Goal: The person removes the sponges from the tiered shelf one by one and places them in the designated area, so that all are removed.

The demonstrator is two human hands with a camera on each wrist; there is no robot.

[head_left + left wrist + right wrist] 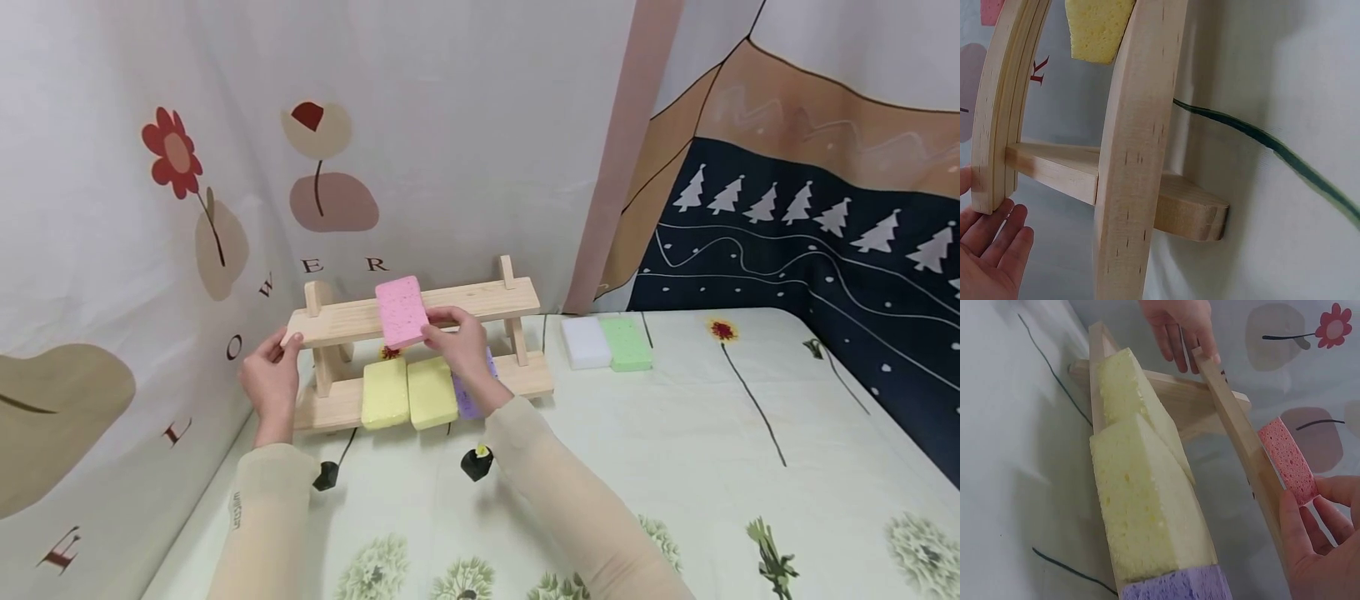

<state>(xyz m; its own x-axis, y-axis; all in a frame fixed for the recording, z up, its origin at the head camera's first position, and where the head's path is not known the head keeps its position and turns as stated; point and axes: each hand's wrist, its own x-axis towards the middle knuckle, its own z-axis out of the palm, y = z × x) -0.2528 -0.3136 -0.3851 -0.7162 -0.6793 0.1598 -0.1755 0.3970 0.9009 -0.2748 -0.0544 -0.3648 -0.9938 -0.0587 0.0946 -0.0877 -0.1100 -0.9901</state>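
Note:
A two-tier wooden shelf (480,302) stands against the curtain. My right hand (463,346) pinches a pink sponge (401,310) by its lower right edge, upright at the upper board. At that board's left end, my left hand (272,379) grips the wood between thumb and fingers; the left wrist view has the fingers (1007,231) under the end. Along the lower board lean two yellow sponges (385,393) and a purple sponge (467,398), which my right wrist partly hides. Thumb and fingers hold the pink sponge (1289,462) at one end in the right wrist view.
Right of the shelf, a white sponge (587,342) and a green sponge (628,343) lie side by side on the flower-printed cloth (690,417). Printed curtains (480,150) rise close behind the shelf and along the left side.

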